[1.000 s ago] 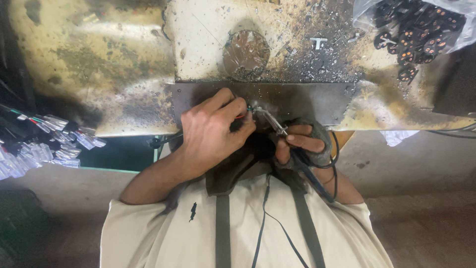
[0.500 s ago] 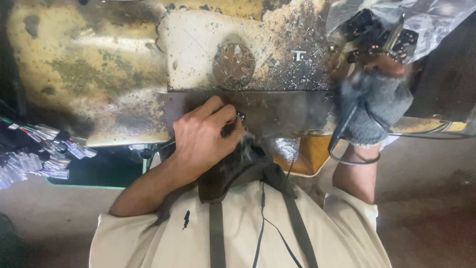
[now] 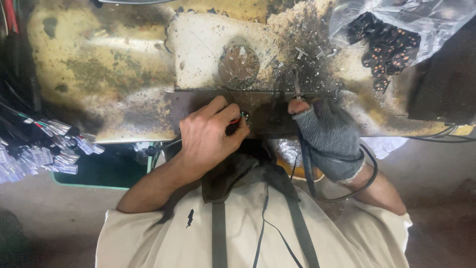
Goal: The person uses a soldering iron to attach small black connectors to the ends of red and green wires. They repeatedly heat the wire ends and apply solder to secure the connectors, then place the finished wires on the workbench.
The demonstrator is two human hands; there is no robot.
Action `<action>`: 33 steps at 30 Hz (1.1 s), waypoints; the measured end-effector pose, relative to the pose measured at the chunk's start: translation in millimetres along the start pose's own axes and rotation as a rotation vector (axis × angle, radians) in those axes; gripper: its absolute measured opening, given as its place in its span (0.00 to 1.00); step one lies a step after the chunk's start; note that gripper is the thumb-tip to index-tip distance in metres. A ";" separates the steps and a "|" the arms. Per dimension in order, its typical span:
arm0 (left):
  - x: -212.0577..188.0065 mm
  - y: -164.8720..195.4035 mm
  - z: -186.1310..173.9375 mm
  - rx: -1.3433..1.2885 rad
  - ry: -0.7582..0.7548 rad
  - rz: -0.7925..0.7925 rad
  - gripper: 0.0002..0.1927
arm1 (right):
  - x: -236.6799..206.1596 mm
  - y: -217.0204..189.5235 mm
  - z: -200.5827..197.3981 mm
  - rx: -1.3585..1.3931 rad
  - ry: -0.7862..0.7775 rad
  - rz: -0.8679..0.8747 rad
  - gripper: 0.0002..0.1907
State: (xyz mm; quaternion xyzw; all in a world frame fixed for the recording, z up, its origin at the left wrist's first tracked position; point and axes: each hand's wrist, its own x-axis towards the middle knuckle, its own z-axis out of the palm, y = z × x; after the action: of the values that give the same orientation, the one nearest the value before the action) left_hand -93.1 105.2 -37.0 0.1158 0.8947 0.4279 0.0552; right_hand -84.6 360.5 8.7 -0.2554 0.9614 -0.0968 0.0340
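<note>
The person's left hand [image 3: 210, 136] has its fingers closed on a small dark part with thin red and green wires [image 3: 238, 119], held over the dark metal plate [image 3: 267, 111] at the bench [image 3: 109, 74] edge. The gloved right hand [image 3: 329, 136] grips one soldering iron [image 3: 296, 89], tip on the plate beside the wires; no joint is visible yet. One bag of black connectors [image 3: 391, 47] lies at the far right, one bundle of sleeved wires [image 3: 44, 151] at the left.

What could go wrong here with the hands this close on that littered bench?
The bare left hand pinches a small wired part against the dark metal plate; it could slip from the fingertips. Metal shavings scattered across the scorched bench could cut bare skin. The black cable looped around the gloved right hand might snag.
</note>
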 end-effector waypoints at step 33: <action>0.3 0.7 9.8 0.021 0.041 0.019 0.08 | 11.1 -53.9 86.4 0.563 0.388 0.324 0.29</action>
State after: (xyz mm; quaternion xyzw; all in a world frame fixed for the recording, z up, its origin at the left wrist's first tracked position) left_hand -91.3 113.1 -42.6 0.1162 0.8989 0.4213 0.0314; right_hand -58.1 294.5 -65.1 -0.0578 0.9136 -0.3971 -0.0652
